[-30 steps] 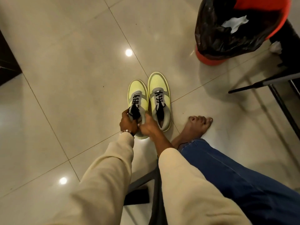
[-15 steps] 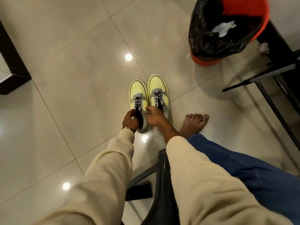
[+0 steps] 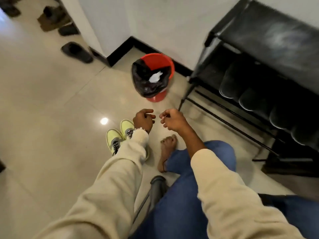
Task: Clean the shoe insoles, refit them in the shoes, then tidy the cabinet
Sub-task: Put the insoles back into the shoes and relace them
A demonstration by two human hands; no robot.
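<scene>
Two yellow-green sneakers with grey panels and black laces stand side by side on the tiled floor, the left sneaker in full view and the right sneaker partly behind my left sleeve. My left hand hovers above and to the right of them, fingers loosely curled and holding nothing. Level with it, a little to the right, my right hand is also loosely curled and empty. The black shoe cabinet stands at the right, with dark shoes on its lower shelf.
A red bin lined with a black bag holds white paper, just beyond my hands. My bare foot rests on the floor beside the sneakers. Several dark shoes lie along the wall at far left. A black stool leg shows below.
Both hands have let go of the sneakers and risen away from them. The view has swung up, bringing in the wall, the bin and the shoe cabinet.
</scene>
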